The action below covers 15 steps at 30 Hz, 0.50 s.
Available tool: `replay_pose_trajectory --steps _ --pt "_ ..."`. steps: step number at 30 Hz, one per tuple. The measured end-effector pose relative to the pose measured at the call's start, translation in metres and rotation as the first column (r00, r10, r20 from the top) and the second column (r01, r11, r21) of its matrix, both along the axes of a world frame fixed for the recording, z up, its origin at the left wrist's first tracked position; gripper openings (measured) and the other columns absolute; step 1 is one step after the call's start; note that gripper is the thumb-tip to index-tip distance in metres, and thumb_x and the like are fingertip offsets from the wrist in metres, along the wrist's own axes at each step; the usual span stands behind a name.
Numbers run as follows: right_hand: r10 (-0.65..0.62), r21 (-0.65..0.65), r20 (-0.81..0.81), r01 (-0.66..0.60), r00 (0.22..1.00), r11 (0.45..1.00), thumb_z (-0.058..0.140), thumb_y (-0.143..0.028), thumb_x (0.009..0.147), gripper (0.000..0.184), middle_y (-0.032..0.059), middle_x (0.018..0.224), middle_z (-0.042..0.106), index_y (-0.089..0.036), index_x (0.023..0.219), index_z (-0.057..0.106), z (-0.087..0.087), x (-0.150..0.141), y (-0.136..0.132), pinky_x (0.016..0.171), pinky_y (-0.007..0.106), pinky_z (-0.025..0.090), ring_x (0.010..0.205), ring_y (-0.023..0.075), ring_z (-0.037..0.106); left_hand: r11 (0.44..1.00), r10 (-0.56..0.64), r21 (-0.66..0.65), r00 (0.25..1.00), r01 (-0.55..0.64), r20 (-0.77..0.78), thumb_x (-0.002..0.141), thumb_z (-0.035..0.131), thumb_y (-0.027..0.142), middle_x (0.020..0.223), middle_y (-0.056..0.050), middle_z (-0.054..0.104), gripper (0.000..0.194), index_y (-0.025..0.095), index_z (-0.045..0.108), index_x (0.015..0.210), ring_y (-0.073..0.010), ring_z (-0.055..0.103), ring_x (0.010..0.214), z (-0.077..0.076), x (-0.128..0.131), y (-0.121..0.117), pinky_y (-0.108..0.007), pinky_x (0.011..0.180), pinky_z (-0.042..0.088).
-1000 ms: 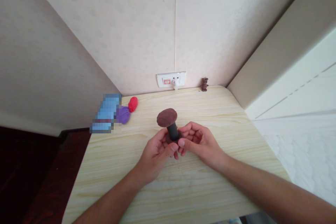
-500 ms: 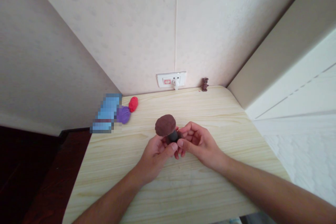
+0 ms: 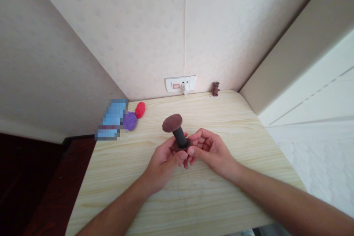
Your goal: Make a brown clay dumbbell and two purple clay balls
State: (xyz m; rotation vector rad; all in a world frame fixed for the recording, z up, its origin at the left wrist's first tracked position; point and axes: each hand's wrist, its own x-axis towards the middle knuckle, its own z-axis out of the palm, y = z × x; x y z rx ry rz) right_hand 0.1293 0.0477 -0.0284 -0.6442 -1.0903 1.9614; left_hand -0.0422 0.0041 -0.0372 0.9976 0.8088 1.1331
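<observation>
Both hands meet over the middle of a light wooden table (image 3: 193,199). Between them is a clay mushroom (image 3: 174,129): a flat brown cap on a black stem, leaning up and to the left. My left hand (image 3: 163,164) curls around its base from the left, thumb pressed against the bottom. My right hand (image 3: 211,151) pinches the same base from the right, its fingers bent inward. The base itself is mostly hidden behind the fingers.
At the table's back left lie a red clay lump (image 3: 140,109), a purple clay lump (image 3: 129,121) and a blurred blue pack (image 3: 113,118). A small brown clay figure (image 3: 215,89) stands by the wall near a white socket (image 3: 180,83). A white cabinet (image 3: 309,92) borders the right side.
The mushroom's cap dipped towards me half a second ago, hiding the stem, and has now tilted back up and leftward so the stem shows. Both hands stayed in place.
</observation>
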Motion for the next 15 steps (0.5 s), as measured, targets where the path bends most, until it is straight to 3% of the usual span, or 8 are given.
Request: replay_pose_trajectory --steps 7,15 --pt "0.007 0.004 -0.011 -0.007 1.000 1.000 0.087 -0.022 0.076 0.033 0.0019 0.075 0.079 -0.018 0.090 0.057 -0.0023 0.0008 -0.0019 0.054 0.024 0.062 0.059 0.0157 0.076 1.000 0.002 0.001 1.000 -0.002 0.012 0.086 0.075 0.043 0.080 -0.006 0.066 0.055 0.011 0.063 0.129 -0.0140 0.059 0.066 -0.0018 -0.0005 0.0009 -0.026 0.058 0.049" --pt "-0.027 0.016 -0.022 0.028 0.999 0.999 0.086 -0.021 0.077 0.029 0.0024 0.074 0.079 -0.017 0.087 0.059 0.0015 -0.0018 -0.0041 0.054 0.023 0.062 0.059 0.0150 0.075 1.000 -0.015 0.020 1.000 0.014 0.026 0.088 0.073 0.038 0.088 -0.007 0.068 0.051 0.013 0.060 0.132 -0.0131 0.060 0.069 -0.0054 -0.0006 0.0010 -0.025 0.059 0.050"
